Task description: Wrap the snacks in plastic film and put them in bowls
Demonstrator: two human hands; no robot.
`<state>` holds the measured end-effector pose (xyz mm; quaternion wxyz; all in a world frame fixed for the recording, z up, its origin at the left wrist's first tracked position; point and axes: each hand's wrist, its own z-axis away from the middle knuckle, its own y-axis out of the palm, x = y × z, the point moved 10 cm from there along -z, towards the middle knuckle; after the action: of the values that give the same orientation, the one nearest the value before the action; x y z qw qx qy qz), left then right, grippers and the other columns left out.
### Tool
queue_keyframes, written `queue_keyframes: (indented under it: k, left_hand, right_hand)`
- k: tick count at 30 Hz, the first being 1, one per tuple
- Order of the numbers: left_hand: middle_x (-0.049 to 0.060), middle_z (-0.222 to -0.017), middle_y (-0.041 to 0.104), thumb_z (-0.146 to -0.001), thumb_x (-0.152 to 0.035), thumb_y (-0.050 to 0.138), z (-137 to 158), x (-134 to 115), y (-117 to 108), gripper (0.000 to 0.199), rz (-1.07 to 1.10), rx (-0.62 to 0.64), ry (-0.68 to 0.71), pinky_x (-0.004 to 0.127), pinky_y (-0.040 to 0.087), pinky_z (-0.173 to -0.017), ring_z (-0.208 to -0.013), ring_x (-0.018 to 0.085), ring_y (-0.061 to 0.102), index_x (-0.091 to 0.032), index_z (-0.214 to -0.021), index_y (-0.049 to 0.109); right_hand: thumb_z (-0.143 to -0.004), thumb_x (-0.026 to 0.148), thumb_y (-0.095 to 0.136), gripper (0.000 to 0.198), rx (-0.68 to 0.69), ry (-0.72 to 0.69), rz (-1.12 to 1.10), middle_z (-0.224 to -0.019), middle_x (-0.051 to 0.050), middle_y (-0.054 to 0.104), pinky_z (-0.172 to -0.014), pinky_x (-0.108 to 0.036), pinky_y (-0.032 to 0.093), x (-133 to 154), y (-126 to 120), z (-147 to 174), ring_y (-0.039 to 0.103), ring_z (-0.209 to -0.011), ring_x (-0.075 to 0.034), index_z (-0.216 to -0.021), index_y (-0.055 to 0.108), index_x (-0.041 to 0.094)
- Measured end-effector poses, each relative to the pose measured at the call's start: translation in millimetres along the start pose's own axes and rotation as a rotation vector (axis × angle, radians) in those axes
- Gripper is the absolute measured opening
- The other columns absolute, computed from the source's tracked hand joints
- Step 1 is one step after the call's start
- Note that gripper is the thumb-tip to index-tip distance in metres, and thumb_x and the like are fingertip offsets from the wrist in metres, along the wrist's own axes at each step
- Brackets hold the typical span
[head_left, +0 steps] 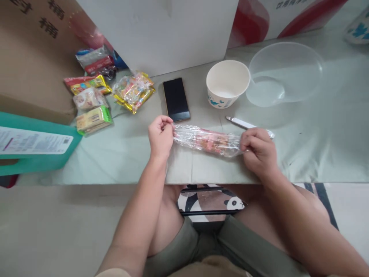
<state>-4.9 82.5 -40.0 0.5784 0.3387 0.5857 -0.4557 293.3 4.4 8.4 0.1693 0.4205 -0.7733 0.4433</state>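
Stretched between my two hands is a clear plastic bag [209, 140] with reddish-pink packets showing through it. My left hand [161, 136] is closed on its left end, and my right hand [259, 152] pinches the right end. The bag hangs just over the near part of the table. Behind my left hand lies a black phone [176, 99]. A white peeler-like tool [249, 126], partly hidden by my right hand, rests behind that hand. Farther back stands an open paper bowl [227, 82] with blue leaf prints.
Clear plastic lids [288, 73] lie right of the bowl. Snack packets [134, 92] and wrapped crackers [93, 119] are piled at the left. Cardboard boxes [161, 34] line the back. A teal carrier [40, 142] stands at the left edge, a patterned cup [359, 29] at far right.
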Motion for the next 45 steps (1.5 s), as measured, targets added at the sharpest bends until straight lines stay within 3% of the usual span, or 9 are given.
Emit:
queue_keyframes:
  k: [6, 11, 15, 19, 23, 28, 33, 38, 45]
  left_hand:
    - [-0.004, -0.060, 0.058, -0.067, -0.001, 0.049, 4, 7, -1, 0.023, -0.085, 0.074, 0.050, 0.020, 0.037, -0.043, -0.046, 0.008, 0.050, -0.021, -0.072, 0.060]
    - [-0.004, -0.061, 0.059, -0.072, -0.002, 0.047, 1, 1, 11, 0.024, -0.154, 0.021, 0.144, 0.023, 0.041, -0.050, -0.050, 0.010, 0.053, -0.021, -0.072, 0.060]
    - [-0.003, -0.065, 0.063, -0.075, -0.001, 0.047, 8, -14, 16, 0.024, -0.290, -0.064, 0.302, 0.026, 0.044, -0.063, -0.060, 0.013, 0.059, -0.021, -0.074, 0.060]
    - [-0.002, -0.068, 0.064, -0.075, 0.001, 0.049, 12, -19, 17, 0.025, -0.384, -0.099, 0.340, 0.028, 0.044, -0.071, -0.067, 0.015, 0.061, -0.022, -0.074, 0.059]
    - [-0.002, -0.067, 0.060, -0.076, 0.002, 0.051, 12, -21, 22, 0.026, -0.442, -0.071, 0.324, 0.029, 0.044, -0.075, -0.069, 0.016, 0.059, -0.023, -0.073, 0.056]
    - [-0.001, -0.067, 0.057, -0.079, 0.000, 0.054, 15, -25, 21, 0.024, -0.491, -0.108, 0.301, 0.030, 0.043, -0.076, -0.069, 0.017, 0.057, -0.023, -0.072, 0.052]
    - [-0.003, -0.062, 0.049, -0.083, -0.008, 0.058, 13, -25, 19, 0.027, -0.439, -0.138, 0.310, 0.029, 0.043, -0.076, -0.066, 0.017, 0.053, -0.024, -0.067, 0.045]
    - [-0.003, -0.059, 0.045, -0.083, -0.009, 0.061, 10, -22, 13, 0.030, -0.347, -0.210, 0.356, 0.028, 0.042, -0.071, -0.061, 0.016, 0.046, -0.025, -0.065, 0.043]
    - [-0.004, -0.060, 0.045, -0.089, -0.013, 0.057, 5, -15, 2, 0.030, -0.295, -0.282, 0.301, 0.027, 0.039, -0.070, -0.063, 0.016, 0.046, -0.025, -0.065, 0.043]
  right_hand:
    - [-0.066, -0.005, 0.051, 0.029, -0.045, -0.027, 0.068, -0.070, 0.002, 0.065, -0.075, -0.038, 0.045, -6, -17, -2, 0.060, -0.073, -0.020, -0.062, 0.050, 0.024]
    - [-0.063, -0.003, 0.048, 0.027, -0.103, 0.092, 0.085, -0.070, 0.001, 0.063, -0.069, -0.035, 0.046, -23, -18, -1, 0.061, -0.071, -0.020, -0.061, 0.050, 0.024]
    - [-0.065, 0.001, 0.048, 0.032, -0.077, 0.171, 0.219, -0.077, -0.002, 0.064, -0.076, -0.038, 0.049, -35, -12, 2, 0.062, -0.077, -0.022, -0.082, 0.060, 0.025]
    - [-0.068, 0.003, 0.047, 0.048, 0.011, 0.141, 0.325, -0.080, -0.005, 0.061, -0.082, -0.041, 0.046, -38, 0, 2, 0.060, -0.083, -0.025, -0.106, 0.068, 0.024]
    - [-0.067, 0.006, 0.049, 0.035, 0.085, 0.152, 0.446, -0.080, -0.005, 0.055, -0.081, -0.040, 0.042, -42, 10, 1, 0.054, -0.082, -0.024, -0.090, 0.070, 0.023]
    - [-0.068, 0.007, 0.049, 0.022, 0.021, 0.185, 0.510, -0.084, -0.006, 0.054, -0.081, -0.039, 0.039, -41, 5, 0, 0.050, -0.085, -0.024, -0.081, 0.059, 0.022]
    - [-0.069, 0.008, 0.049, 0.017, -0.020, 0.159, 0.425, -0.086, -0.007, 0.054, -0.080, -0.039, 0.038, -43, 5, -4, 0.050, -0.086, -0.024, -0.077, 0.052, 0.022]
    - [-0.072, 0.007, 0.050, 0.016, -0.124, 0.161, 0.315, -0.084, -0.008, 0.053, -0.083, -0.043, 0.040, -47, 0, -3, 0.051, -0.086, -0.027, -0.077, 0.050, 0.023]
    - [-0.073, 0.011, 0.051, 0.017, -0.079, 0.125, 0.324, -0.086, -0.010, 0.055, -0.083, -0.046, 0.042, -45, 4, 0, 0.053, -0.087, -0.030, -0.084, 0.050, 0.024]
